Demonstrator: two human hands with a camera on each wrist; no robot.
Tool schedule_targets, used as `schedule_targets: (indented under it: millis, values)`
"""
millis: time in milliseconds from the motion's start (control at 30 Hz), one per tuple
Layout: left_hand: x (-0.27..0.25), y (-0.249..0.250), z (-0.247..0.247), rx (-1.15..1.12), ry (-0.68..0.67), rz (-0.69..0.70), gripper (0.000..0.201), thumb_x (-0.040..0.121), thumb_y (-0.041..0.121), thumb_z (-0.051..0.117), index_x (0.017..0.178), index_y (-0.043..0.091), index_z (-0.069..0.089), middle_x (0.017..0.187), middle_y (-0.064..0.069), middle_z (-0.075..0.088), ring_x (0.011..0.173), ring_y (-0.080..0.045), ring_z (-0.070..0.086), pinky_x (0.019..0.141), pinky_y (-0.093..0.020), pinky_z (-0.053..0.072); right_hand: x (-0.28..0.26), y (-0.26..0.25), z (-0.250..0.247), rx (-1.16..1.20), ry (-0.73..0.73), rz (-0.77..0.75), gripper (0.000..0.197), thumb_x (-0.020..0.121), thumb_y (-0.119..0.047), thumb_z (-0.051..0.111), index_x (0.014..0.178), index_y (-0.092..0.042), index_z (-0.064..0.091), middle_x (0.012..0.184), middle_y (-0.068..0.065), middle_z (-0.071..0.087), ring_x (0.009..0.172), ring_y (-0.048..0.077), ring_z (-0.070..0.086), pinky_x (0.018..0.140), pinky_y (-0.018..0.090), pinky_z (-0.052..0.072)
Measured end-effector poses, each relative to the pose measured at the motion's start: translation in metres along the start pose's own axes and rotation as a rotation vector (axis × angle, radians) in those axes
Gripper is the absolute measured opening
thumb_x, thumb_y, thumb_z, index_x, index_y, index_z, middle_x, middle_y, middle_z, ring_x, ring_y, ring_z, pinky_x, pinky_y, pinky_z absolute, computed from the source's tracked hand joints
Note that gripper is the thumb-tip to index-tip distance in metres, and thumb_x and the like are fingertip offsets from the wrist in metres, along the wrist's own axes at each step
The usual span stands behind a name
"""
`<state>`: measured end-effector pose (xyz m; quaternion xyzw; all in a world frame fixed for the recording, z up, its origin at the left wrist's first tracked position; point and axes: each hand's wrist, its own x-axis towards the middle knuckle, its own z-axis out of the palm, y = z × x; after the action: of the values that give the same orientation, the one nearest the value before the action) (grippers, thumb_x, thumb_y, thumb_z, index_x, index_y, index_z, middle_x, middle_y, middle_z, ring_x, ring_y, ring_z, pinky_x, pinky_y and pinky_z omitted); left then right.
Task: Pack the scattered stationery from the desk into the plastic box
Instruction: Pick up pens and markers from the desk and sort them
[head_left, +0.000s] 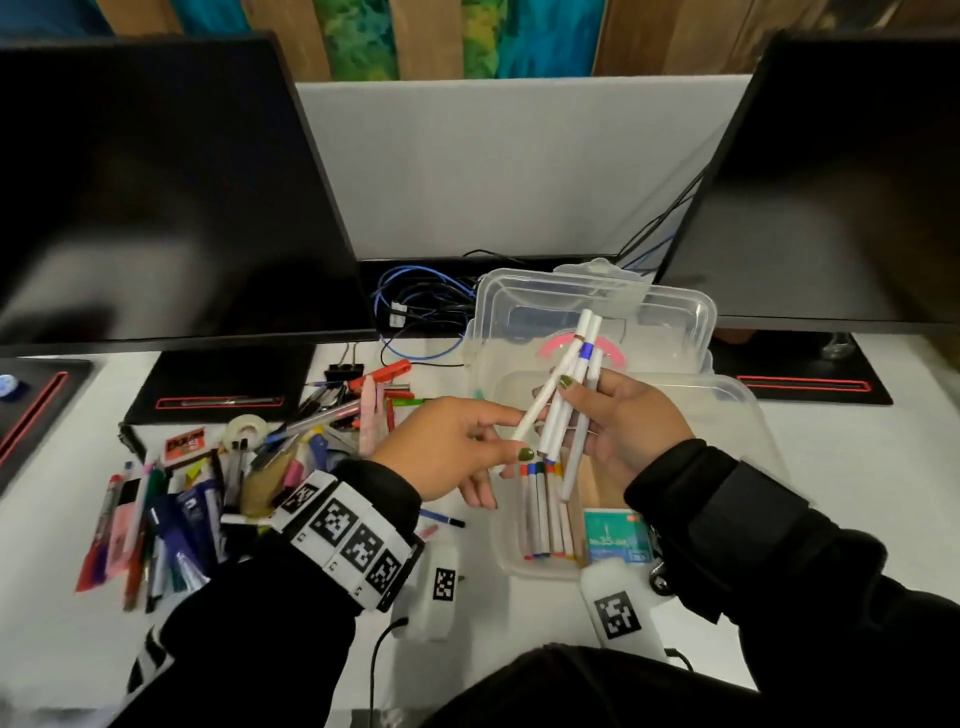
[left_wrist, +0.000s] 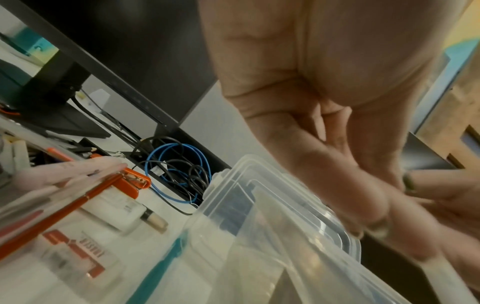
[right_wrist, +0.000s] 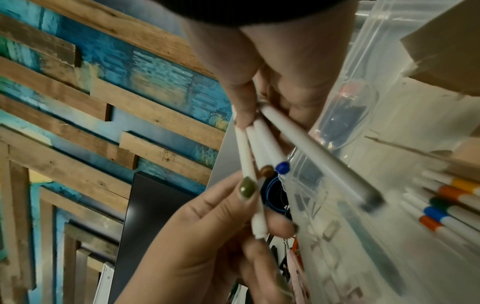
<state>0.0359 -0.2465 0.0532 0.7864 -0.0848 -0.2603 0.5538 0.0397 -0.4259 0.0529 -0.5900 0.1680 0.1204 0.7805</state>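
A white desk (head_left: 831, 467) sits under two dark screens (head_left: 156, 182), with a wood and blue wall (right_wrist: 78, 102) behind. A clear box (head_left: 753, 415) stands open on the desk, and its lid (head_left: 675, 306) leans up at the back. Some white pens (head_left: 545, 519) with colored caps already lie side by side in the box.

The right hand (head_left: 634, 426) is held up over the box, palm turned toward the person. Its fingers curl around a bunch of pens (head_left: 571, 395) that point up and away. The left hand (head_left: 457, 447) reaches across from the left. Its thumb and fingers pinch the low end of one pen (right_wrist: 255, 205) from the bunch, tilted away from the others.

A big pile (head_left: 208, 467) of pens, tape and other things lies on the desk to the left, near the left wrist.
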Motion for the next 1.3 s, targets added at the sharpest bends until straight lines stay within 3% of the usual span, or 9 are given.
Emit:
schedule_targets:
  millis: [133,267,533,633,767,933,1000,1133,1300]
  values:
    - [0.001,-0.001,0.021,0.107,0.014,-0.034,0.047,0.093,0.017,0.056,0.135,0.032,0.044,0.078,-0.008,0.068,0.052,-0.026,0.062,0.052,-0.034,0.055,0.005,0.002,-0.007,-0.092,0.034,0.002,0.011,0.091,-0.005,0.056,0.094,-0.007,0.066,0.103,0.024,0.067,0.092,0.036,0.065,0.082,0.043,0.054]
    - [0.001,0.0,0.032,0.188,0.094,-0.004,0.065,0.092,0.02,0.057,0.142,0.047,0.025,0.079,-0.005,0.068,0.049,-0.022,0.061,0.049,-0.03,0.053,0.007,0.003,-0.013,-0.125,0.018,0.011,0.013,0.09,-0.005,0.057,0.087,-0.012,0.067,0.088,0.014,0.069,0.08,0.027,0.066,0.08,0.04,0.055]
    - [0.004,0.001,0.039,0.232,0.118,-0.022,0.068,0.087,0.026,0.064,0.143,0.042,0.028,0.075,-0.001,0.066,0.049,-0.02,0.06,0.046,-0.027,0.052,0.008,0.005,-0.013,-0.173,-0.056,0.126,0.018,0.09,-0.01,0.058,0.106,-0.005,0.065,0.1,0.018,0.07,0.09,0.03,0.069,0.084,0.043,0.055]
    - [0.006,-0.001,0.037,0.224,0.103,-0.031,0.071,0.084,0.028,0.068,0.143,0.037,0.03,0.075,0.0,0.066,0.052,-0.019,0.062,0.05,-0.026,0.054,0.013,0.005,-0.011,-0.212,-0.07,0.175,0.019,0.09,-0.008,0.058,0.107,-0.002,0.064,0.096,0.017,0.07,0.081,0.026,0.07,0.08,0.04,0.057]
    - [0.01,-0.008,0.03,0.377,0.103,0.017,0.07,0.08,0.038,0.07,0.142,0.033,0.036,0.077,0.004,0.068,0.058,0.002,0.057,0.06,-0.006,0.045,0.02,0.008,-0.011,-0.296,-0.061,0.235,0.017,0.088,-0.004,0.06,0.104,-0.002,0.064,0.09,0.015,0.07,0.075,0.024,0.069,0.081,0.04,0.057]
    - [0.017,-0.015,0.016,0.493,0.062,0.06,0.056,0.083,0.042,0.066,0.135,0.036,0.047,0.079,0.01,0.062,0.065,0.006,0.052,0.07,-0.003,0.039,0.03,0.018,-0.006,-0.51,-0.067,0.277,0.01,0.089,-0.012,0.061,0.096,-0.007,0.066,0.099,0.017,0.07,0.095,0.033,0.067,0.095,0.047,0.05]
    - [0.021,-0.018,0.01,0.53,0.089,0.114,0.049,0.085,0.038,0.064,0.132,0.037,0.049,0.085,0.014,0.054,0.065,0.008,0.046,0.068,-0.002,0.035,0.037,0.024,-0.006,-0.595,-0.058,0.298,0.006,0.087,-0.013,0.064,0.092,-0.011,0.067,0.105,0.017,0.069,0.101,0.033,0.065,0.096,0.046,0.049]
    - [0.03,-0.025,0.001,0.495,0.149,0.171,0.049,0.088,0.024,0.063,0.133,0.035,0.048,0.111,0.012,0.041,0.075,0.002,0.047,0.084,-0.011,0.04,0.051,0.039,-0.008,-0.741,-0.036,0.392,0.034,0.08,-0.013,0.07,0.114,-0.011,0.064,0.114,0.008,0.066,0.106,0.027,0.063,0.09,0.037,0.053]
    - [0.037,-0.029,-0.01,0.524,0.049,0.155,0.061,0.085,0.028,0.066,0.14,0.034,0.039,0.152,0.021,0.012,0.108,0.004,0.043,0.091,-0.011,0.034,0.058,0.051,-0.006,-0.808,-0.02,0.462,0.04,0.074,-0.017,0.072,0.112,-0.009,0.062,0.116,0.011,0.063,0.107,0.029,0.062,0.09,0.045,0.053]
